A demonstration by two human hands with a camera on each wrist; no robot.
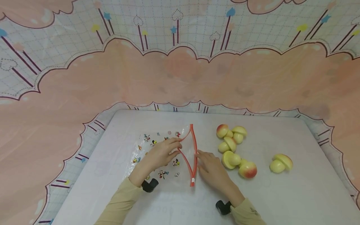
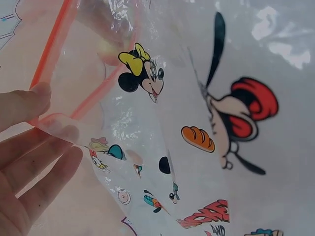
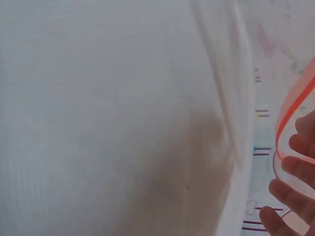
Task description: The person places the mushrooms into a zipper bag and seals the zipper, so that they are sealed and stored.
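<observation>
A clear zip bag [image 1: 168,182] printed with cartoon figures lies on the white table, its mouth edged by an orange zip strip and parted. My left hand [image 1: 160,153] pinches the left lip of that mouth; the left wrist view has the thumb on one side of the orange strip [image 2: 49,46] and fingers on the other. At the opposite lip, my right hand [image 1: 212,168] reaches from the right, its fingertips touching or very close to the strip. Its fingers [image 3: 290,194] look spread and relaxed in the right wrist view.
Several yellow mushroom-shaped pieces [image 1: 230,159], some with a red blush, cluster right of the bag. A single similar piece [image 1: 281,163] sits farther right. Black wrist devices [image 1: 150,185] show at both wrists. A patterned peach-coloured cloth [image 1: 180,78] hangs behind the table [image 1: 281,193].
</observation>
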